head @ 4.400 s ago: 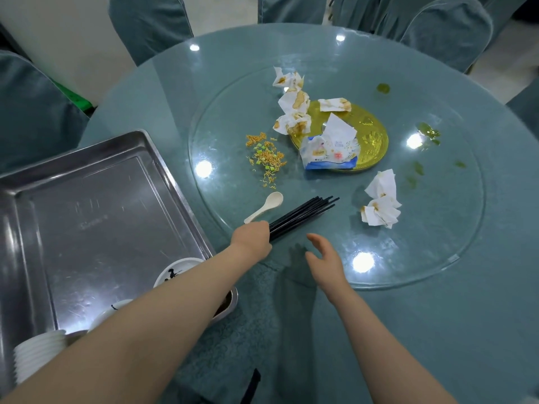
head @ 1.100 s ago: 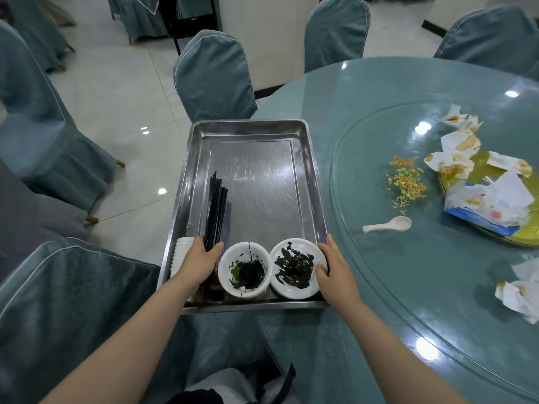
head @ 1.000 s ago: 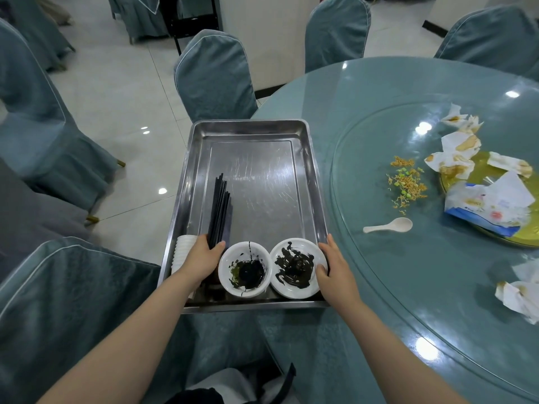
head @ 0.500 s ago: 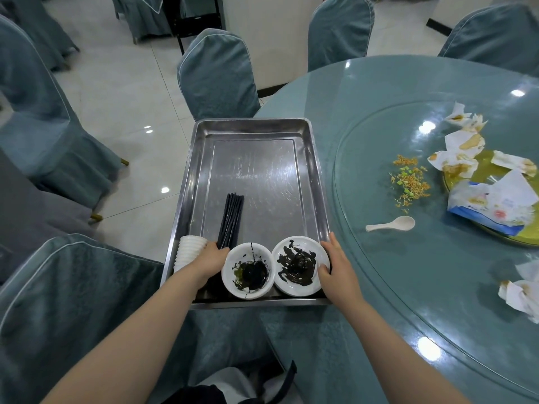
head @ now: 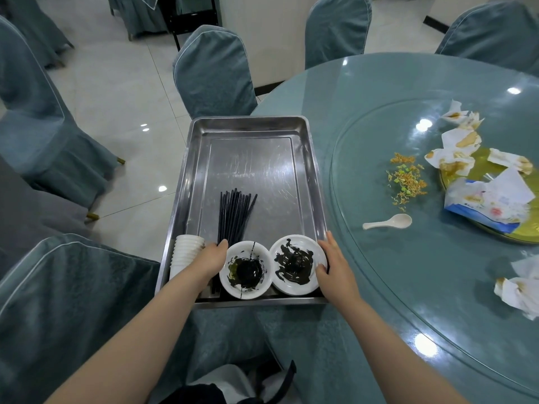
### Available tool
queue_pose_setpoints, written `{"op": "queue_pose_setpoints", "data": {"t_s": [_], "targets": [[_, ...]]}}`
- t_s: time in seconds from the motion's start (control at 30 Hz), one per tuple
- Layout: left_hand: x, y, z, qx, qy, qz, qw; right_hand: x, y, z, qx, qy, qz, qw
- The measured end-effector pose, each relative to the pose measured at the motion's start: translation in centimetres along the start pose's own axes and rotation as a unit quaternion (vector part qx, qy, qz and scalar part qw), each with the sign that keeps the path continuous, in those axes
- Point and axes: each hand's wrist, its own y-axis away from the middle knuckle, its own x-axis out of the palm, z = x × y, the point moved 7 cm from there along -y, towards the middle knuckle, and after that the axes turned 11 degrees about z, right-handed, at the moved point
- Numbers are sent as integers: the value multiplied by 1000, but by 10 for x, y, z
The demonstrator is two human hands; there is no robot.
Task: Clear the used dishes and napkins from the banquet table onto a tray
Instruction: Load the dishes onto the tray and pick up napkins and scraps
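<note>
Nearest, at 6 o'clock, two bare forearms reaching up from the bottom edge. At 7 o'clock a teal chair cover [head: 73, 301] beside the tray. Left hand [head: 210, 259] lying low in the near end of the steel tray [head: 306, 176], fingers extended and relaxed, not clenched, resting on the near ends of the black chopsticks [head: 234, 215] and touching the rim of the left bowl [head: 246, 271]; whether any stick is actually pinched cannot be told. Right hand [head: 335, 268] at the tray's near right corner, fingers straight along the inside of the tray wall, thumb against the rim of the right bowl [head: 297, 265], touching rather than grasping. Both bowls white, smeared with dark sauce, side by side and just touching along the tray's near edge. Left of the left hand, a stack of small white cups [head: 185, 255] lying on its side in the near left corner. Chopsticks fanning slightly toward 12 o'clock across the tray floor. Tray set on the table edge at 11 o'clock from the hands. Toward 2 o'clock, on the glass turntable [head: 408, 287], a white spoon [head: 389, 223], then scattered food crumbs [head: 405, 179]. At 3 o'clock, crumpled stained napkins [head: 519, 290]. Farther at 2 o'clock, a gold plate [head: 525, 234] carrying a tissue packet [head: 490, 205] and more soiled napkins [head: 455, 153]. At 12 o'clock beyond the tray, covered chairs [head: 215, 74] and tiled floor [head: 116, 91].
</note>
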Motion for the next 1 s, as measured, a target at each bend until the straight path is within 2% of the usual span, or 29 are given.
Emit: {"op": "queue_pose_setpoints", "data": {"t_s": [0.23, 0.4, 0.5, 0.6, 0.7, 0.8, 1.0], "targets": [[-3, 26, -10, 8, -11, -16, 1000, 1, 1, -1, -2, -3, 1, 1000], [-19, 18, -41, 19, -127, -29, 991, 1, 1, -2, -2, 0, 2, 1000], [-23, -6, -69, 52, -206, -23, 977, 2, 1, -3, -4, 7, 2, 1000], [-26, -35, -95, 80, -294, -52, 951, 3, 0, -5, -8, 14, 2, 1000], [-22, -56, -106, 60, -380, -73, 920, 6, -1, -7, -5, 21, 5, 1000], [-18, -66, -113, 40, -418, -79, 904, 7, -2, -9, -4, 23, 9, 1000], [-19, -85, -120, 30, -433, -85, 897, 8, -2, -9, -6, 48, 6, 999]]}}
